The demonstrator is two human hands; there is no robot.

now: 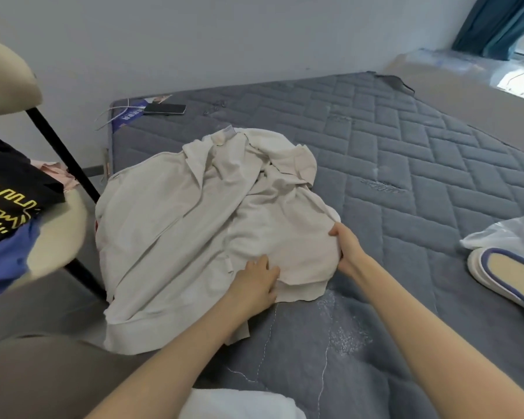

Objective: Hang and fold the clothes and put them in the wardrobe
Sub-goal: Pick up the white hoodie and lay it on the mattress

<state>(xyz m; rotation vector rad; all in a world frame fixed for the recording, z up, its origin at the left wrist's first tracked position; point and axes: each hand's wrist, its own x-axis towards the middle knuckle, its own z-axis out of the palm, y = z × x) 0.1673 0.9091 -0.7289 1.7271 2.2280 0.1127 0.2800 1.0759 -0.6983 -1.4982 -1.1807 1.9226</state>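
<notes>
A cream shirt (176, 225) lies rumpled on the near left part of the grey quilted mattress (421, 182), its collar pointing away from me. My left hand (254, 285) lies on the shirt's near hem with fingers fairly straight. My right hand (345, 246) grips the shirt's right edge, thumb on top and fingers curled under the cloth. A black T-shirt with a yellow print (6, 192) and a blue garment (6, 255) are piled on the chair at the left.
A beige chair (58, 237) with black legs stands left of the bed. A phone (165, 109) and a cable lie at the mattress's far left corner. A slipper (505, 273) and a plastic bag (508, 234) sit at the right. The wall runs behind.
</notes>
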